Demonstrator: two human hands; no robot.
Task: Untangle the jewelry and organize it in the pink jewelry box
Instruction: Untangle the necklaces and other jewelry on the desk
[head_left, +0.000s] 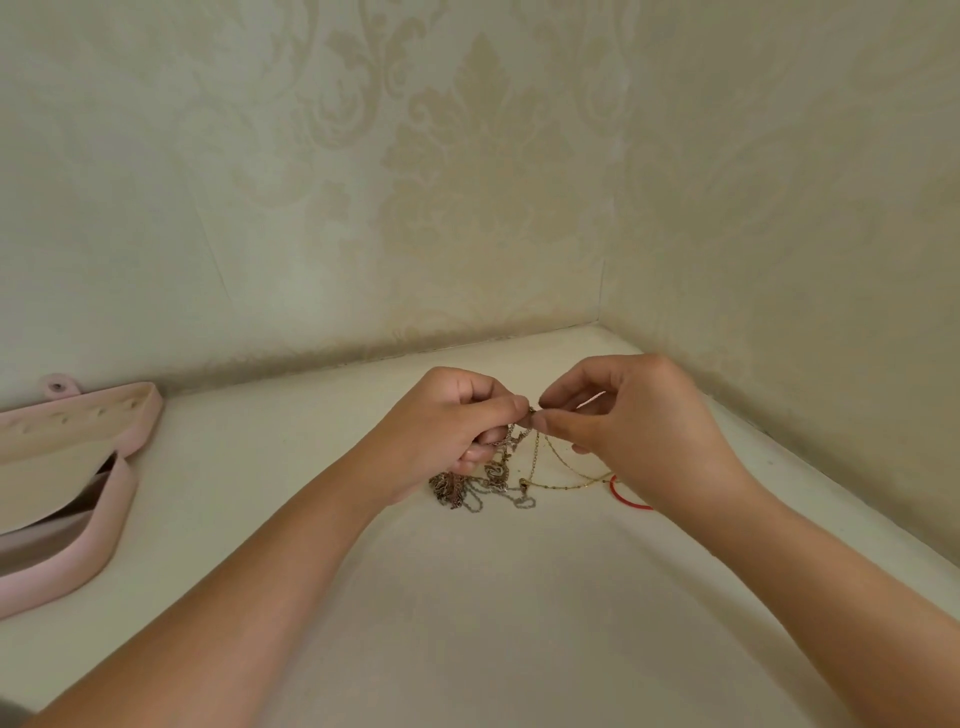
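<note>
Jewelry (488, 480) lies in a tangled clump of thin chains at the centre of the frame, partly on the white counter (467, 623) and partly lifted into the air. The left hand (441, 431) has its fingers curled round the raised strands, thumb and forefinger pinching them at the top. The right hand (639, 421) meets it from the right, its thumb and forefinger pinching the same strand just beside the left fingertips, with the other fingers loosely bent. A fine gold chain (571, 480) trails from the clump toward the lower right and passes under the right hand. A red band (623, 496) rests on the counter there, half hidden by the right wrist. The box (104, 519), pink with a pale lining, lies open at the left edge of the frame, well apart from the clump. Patterned wallpaper (467, 182) fills the upper half, meeting in a corner behind the hands.
</note>
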